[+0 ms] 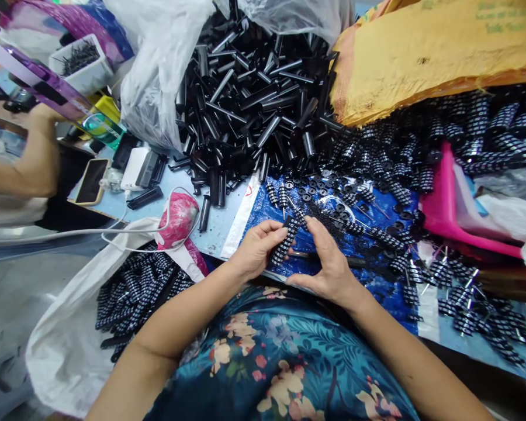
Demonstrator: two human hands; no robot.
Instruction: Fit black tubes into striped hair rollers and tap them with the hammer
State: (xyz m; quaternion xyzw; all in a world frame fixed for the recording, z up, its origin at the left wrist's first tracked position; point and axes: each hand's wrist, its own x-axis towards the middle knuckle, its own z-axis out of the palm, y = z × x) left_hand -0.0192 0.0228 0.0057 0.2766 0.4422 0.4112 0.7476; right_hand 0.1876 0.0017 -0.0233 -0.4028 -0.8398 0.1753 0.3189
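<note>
In my left hand (pixel 259 248) is a black cylinder patterned with rows of small white squares (pixel 284 245), gripped between thumb and fingers and tilted, its upper end leaning right. My right hand (pixel 328 263) is just to the right of it, thumb and fingers spread apart. The right fingertips come close to the cylinder's upper end; whether they touch it I cannot tell. Beyond both hands lie small black discs (pixel 315 188) and thin metal rods with patterned pieces (pixel 283 196) on a blue plastic sheet (pixel 263 204).
A large heap of plain black tubes (pixel 254 99) spills from clear plastic at the back. More patterned cylinders (pixel 403 152) lie under a yellow sack (pixel 438 47), beside a pink bin (pixel 442 204). A white sack (pixel 65 333) of patterned pieces hangs at left, near another person's arm (pixel 30 158).
</note>
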